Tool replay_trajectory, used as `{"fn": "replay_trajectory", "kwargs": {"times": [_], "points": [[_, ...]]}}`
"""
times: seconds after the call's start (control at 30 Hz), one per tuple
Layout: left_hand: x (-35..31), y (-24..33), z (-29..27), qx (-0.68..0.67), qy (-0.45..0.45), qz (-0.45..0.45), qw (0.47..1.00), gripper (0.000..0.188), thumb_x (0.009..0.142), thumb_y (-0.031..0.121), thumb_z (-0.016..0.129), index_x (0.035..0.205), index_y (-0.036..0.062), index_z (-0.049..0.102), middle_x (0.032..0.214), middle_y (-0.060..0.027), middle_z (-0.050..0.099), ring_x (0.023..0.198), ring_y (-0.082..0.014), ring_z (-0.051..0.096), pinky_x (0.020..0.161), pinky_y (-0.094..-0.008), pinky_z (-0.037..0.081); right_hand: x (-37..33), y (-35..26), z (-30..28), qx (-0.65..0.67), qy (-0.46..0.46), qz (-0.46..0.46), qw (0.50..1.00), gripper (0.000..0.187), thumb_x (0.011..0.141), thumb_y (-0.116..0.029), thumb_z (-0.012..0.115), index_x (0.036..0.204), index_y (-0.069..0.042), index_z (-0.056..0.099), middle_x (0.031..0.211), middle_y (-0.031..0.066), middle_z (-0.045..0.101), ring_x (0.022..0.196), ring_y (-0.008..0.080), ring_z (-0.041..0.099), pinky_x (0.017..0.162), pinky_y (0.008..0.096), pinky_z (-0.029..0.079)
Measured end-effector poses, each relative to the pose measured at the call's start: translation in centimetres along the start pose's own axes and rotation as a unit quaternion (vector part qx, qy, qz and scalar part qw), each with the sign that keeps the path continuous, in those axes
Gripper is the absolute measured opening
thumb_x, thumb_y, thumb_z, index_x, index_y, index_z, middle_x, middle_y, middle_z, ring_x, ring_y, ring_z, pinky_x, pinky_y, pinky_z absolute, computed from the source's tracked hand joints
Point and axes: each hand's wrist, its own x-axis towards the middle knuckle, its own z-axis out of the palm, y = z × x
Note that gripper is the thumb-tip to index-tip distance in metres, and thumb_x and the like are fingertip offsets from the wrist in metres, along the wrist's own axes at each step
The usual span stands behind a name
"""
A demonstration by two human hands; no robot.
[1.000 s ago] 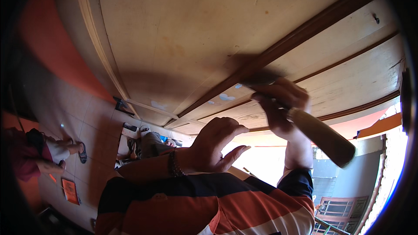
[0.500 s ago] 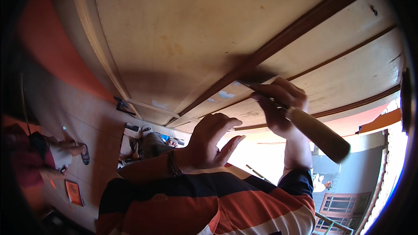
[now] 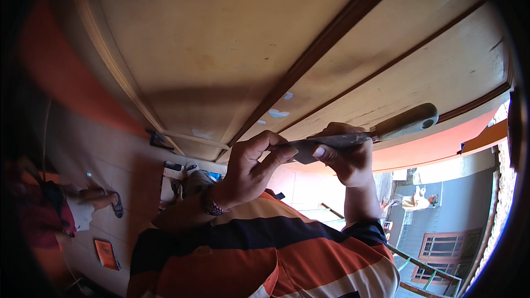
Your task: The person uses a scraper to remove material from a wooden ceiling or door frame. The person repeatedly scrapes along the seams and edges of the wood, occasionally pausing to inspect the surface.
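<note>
A putty knife with a wooden handle and a broad flat blade (image 3: 314, 146) lies level between my two hands. My right hand (image 3: 352, 163) grips the blade near the handle, thumb on the near face, while the handle juts out to the right. At the blade's left end, my left hand (image 3: 248, 168) pinches the tip between thumb and fingers. Just beyond the hands is a pale wooden panel (image 3: 215, 38) with dark brown strips (image 3: 331, 27). Light blue-white patches (image 3: 277, 113) mark its surface near a strip.
At the lower left, a person in dark red (image 3: 47, 212) is partly in shadow. An orange tray (image 3: 106, 254) lies on the tiled floor (image 3: 130, 187). To the right, green and brown bars (image 3: 425, 276) stand before a grey wall with a window (image 3: 441, 245).
My right hand has drawn the knife back from the panel and turned it level, handle now pointing up right. My left hand has closed on the blade's tip.
</note>
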Motion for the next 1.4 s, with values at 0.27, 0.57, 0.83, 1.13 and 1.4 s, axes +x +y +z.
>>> {"fn": "replay_trajectory", "kwargs": {"times": [0.27, 0.57, 0.83, 1.13, 1.4], "points": [[-2.4, -2.6, -1.8, 0.081, 0.02, -0.068, 0.994, 0.009, 0.089, -0.003, 0.062, 0.081, -0.0017, 0.059, 0.073, -0.0074, 0.065, 0.067, -0.0099, 0.061, 0.062, -0.0232, 0.049, -2.4, 2.5, -1.6, 0.0, 0.057, 0.007, 0.998, 0.019, 0.084, -0.014, 0.074, 0.092, 0.003, 0.071, 0.077, 0.0096, 0.069, 0.071, 0.0142, 0.066, 0.061, 0.0281, 0.05], [-3.4, -3.9, -3.8, 0.151, 0.093, -0.09, 0.98, 0.025, 0.087, 0.005, 0.07, 0.07, 0.0023, 0.052, 0.065, -0.0024, 0.057, 0.06, -0.0069, 0.053, 0.058, -0.0206, 0.042, -0.4, 5.8, -0.4, 0.012, 0.01, -0.056, 0.998, 0.023, 0.085, -0.019, 0.07, 0.1, -0.001, 0.07, 0.085, 0.0139, 0.07, 0.08, 0.0216, 0.068, 0.071, 0.0346, 0.052], [-4.0, -3.1, -4.9, 0.215, 0.108, -0.058, 0.969, 0.018, 0.09, 0.008, 0.067, 0.079, -0.0008, 0.056, 0.066, -0.0021, 0.057, 0.062, -0.0067, 0.054, 0.06, -0.0208, 0.043, -0.1, 7.5, -0.1, 0.034, -0.029, -0.068, 0.997, 0.024, 0.085, -0.017, 0.069, 0.103, -0.001, 0.07, 0.094, 0.0107, 0.072, 0.089, 0.0201, 0.068, 0.082, 0.0329, 0.052], [-0.6, -0.2, -2.4, 0.5, 0.102, 0.232, 0.828, 0.033, 0.081, -0.001, 0.069, 0.113, -0.0027, 0.062, 0.115, -0.0195, 0.06, 0.104, -0.0322, 0.06, 0.086, -0.0358, 0.049, -1.5, 6.7, 0.4, 0.06, -0.012, 0.038, 0.997, 0.022, 0.084, -0.015, 0.073, 0.094, 0.004, 0.068, 0.078, 0.0083, 0.066, 0.072, 0.0153, 0.063, 0.064, 0.029, 0.049], [3.0, -4.2, -2.4, 0.727, 0.044, 0.262, 0.633, 0.066, 0.09, 0.036, 0.058, 0.149, 0.0176, 0.033, 0.158, -0.0095, 0.018, 0.147, -0.0309, 0.012, 0.118, -0.0574, 0.006, -1.7, 8.3, -2.1, -0.054, 0.187, -0.137, 0.971, 0.024, 0.09, -0.017, 0.065, 0.097, 0.005, 0.059, 0.078, 0.0067, 0.058, 0.055, 0.0092, 0.048, 0.048, 0.0218, 0.039]]}}
